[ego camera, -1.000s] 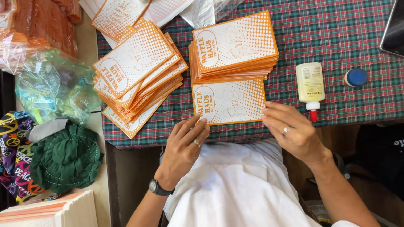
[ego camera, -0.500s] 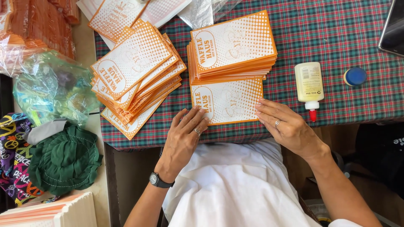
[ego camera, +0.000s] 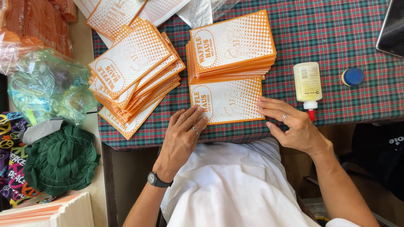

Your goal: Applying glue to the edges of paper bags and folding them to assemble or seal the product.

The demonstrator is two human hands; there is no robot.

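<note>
Both hands lie open and flat, left hand and right hand pressing opposite ends of the orange-bordered paper bag, long axis left-right on the tabletop, seemingly touching the near stack.

We lose the upper part of the single orange-and-white card under the neat stack, and our left hand covers its lower left corner while our right hand hides its right edge. The dark flat device is cut off by the right edge, and the cards at the top run out of the picture. We cannot tell what lies inside the crumpled green plastic bag.
</note>
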